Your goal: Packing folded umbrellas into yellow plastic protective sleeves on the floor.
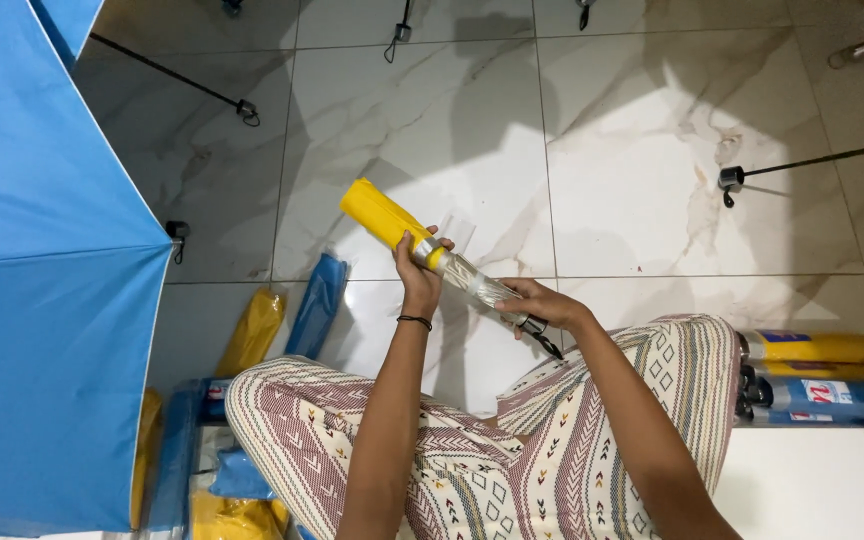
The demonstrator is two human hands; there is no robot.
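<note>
Blue fabric fills the left edge of my view: an open blue umbrella [42,300] spreads its canopy from the top corner down to the bottom. Just right of it, on the marble-tiled floor [632,180], lie folded umbrellas in clear sleeves, a yellow one [252,330] tilted beside a blue one [317,305], with more blue and yellow bundles piled lower down beside my knee [282,400]. Further up the floor a thin black umbrella shaft [167,72] lies at a slant, ending in a small handle.

My legs, in patterned trousers [512,450], are folded under my arms. My left hand [418,272], with a dark band [414,321] at the wrist, is closed around the folded yellow umbrella [382,215] near the mouth of its clear plastic sleeve [472,280]. The yellow roll points up and to the left, raised above the floor in front of my lap, and the clear sleeve runs down to the right from my left hand. My right hand [542,303] is clamped around the lower end of the same umbrella, where the black handle tip [549,345] sticks out below my fingers. So the umbrella hangs slanted between both hands, held at each end.

To the right, another black shaft [822,160] with a metal end lies across the tiles. At the far right, beside my other knee, a stack of packed umbrellas [822,385] rests, yellow on top and blue beneath.
</note>
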